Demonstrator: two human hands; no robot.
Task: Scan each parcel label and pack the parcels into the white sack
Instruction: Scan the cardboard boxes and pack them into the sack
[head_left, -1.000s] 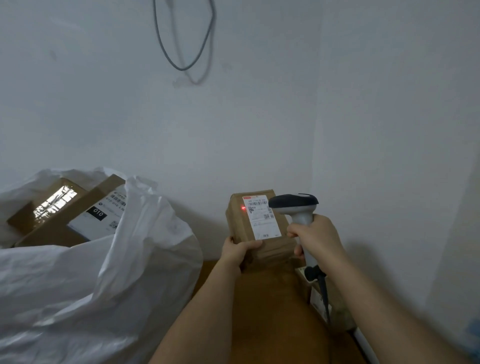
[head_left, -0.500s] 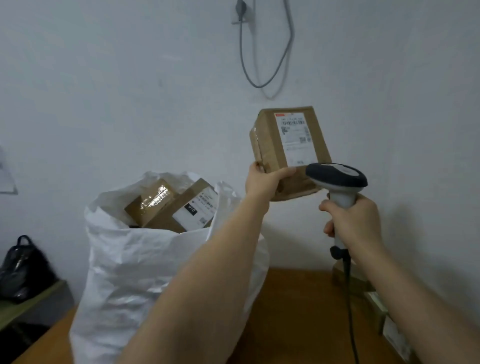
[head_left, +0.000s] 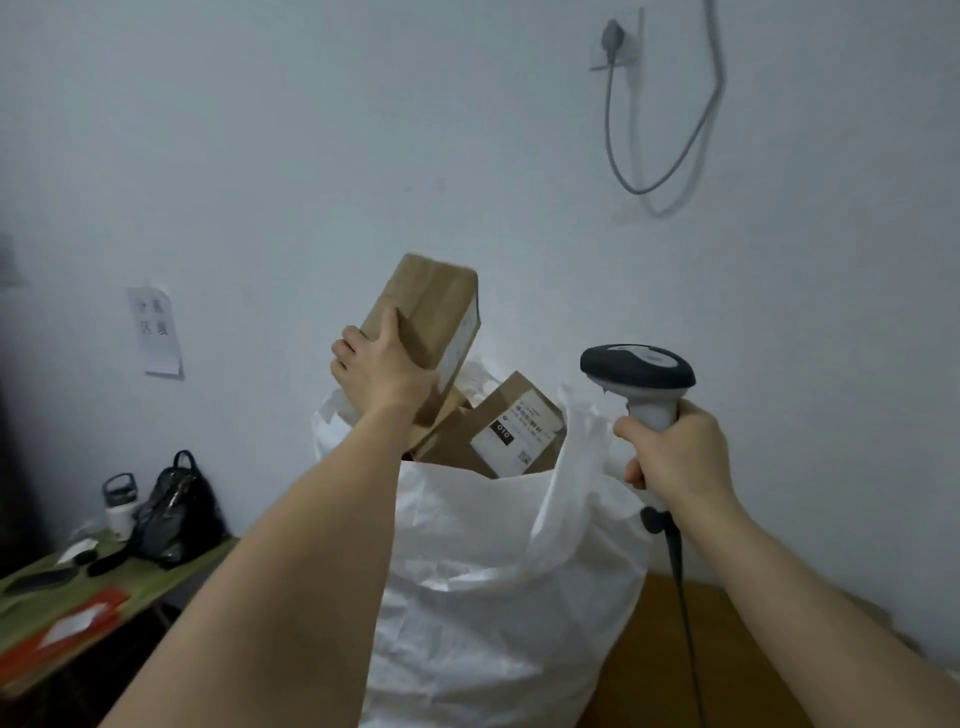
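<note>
Cardboard: one box gripped in the left hand, tilted above the sack mouth; two more boxes sit inside. The right hand grips one scanner. Brown counter beneath, pale wall, green side counter left.

wall: grey cable loop hanging from small wall socket top right | white paper notice taped left, text illegible | low green-topped table bottom left: black glossy handbag, white lidded bottle just left of it, red-and-white flat envelope near front edge | brown wooden surface lower right
</note>
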